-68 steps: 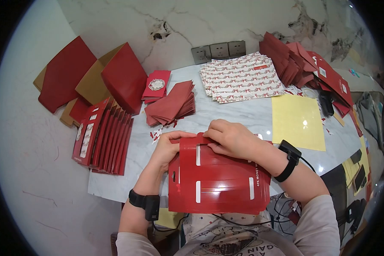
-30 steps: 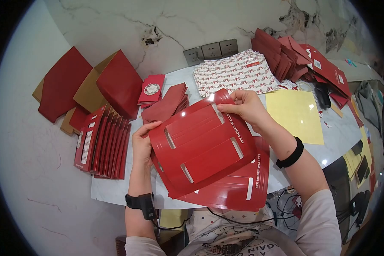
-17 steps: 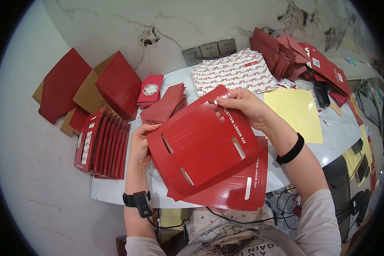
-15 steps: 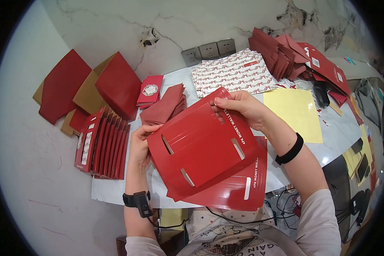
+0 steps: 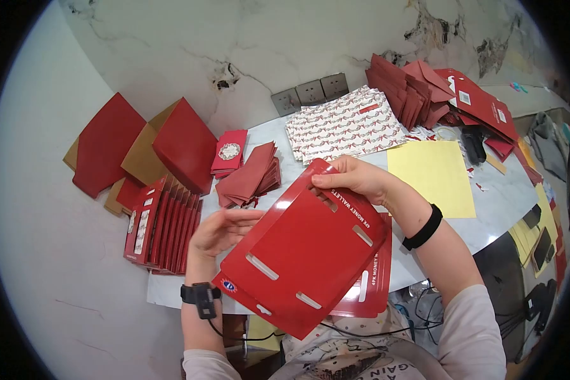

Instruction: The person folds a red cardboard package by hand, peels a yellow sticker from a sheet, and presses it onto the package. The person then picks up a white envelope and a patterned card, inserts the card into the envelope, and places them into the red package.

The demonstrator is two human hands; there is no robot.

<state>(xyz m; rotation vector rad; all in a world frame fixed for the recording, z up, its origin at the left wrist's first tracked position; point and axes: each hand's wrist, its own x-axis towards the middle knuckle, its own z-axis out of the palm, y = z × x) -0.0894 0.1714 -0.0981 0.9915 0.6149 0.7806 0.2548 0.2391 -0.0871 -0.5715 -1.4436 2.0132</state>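
Your right hand (image 5: pixel 359 182) is gripping the slotted red card (image 5: pixel 304 240) at its top, thumb on the face, and is holding it tilted at the centre of the frame, partly covering another red card (image 5: pixel 378 296). Your left hand (image 5: pixel 220 232) is hovering, its grip open with fingers stretching beside the card's upper-left edge; I cannot tell whether they are touching it. A yellow sheet (image 5: pixel 434 180) is lying on the counter (image 5: pixel 503 187), right of centre.

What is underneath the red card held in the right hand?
Past its lower right edge, part of at least one other red card shows, with a pale slot and cut-off lettering. The held card covers the rest, so I can't tell how many.
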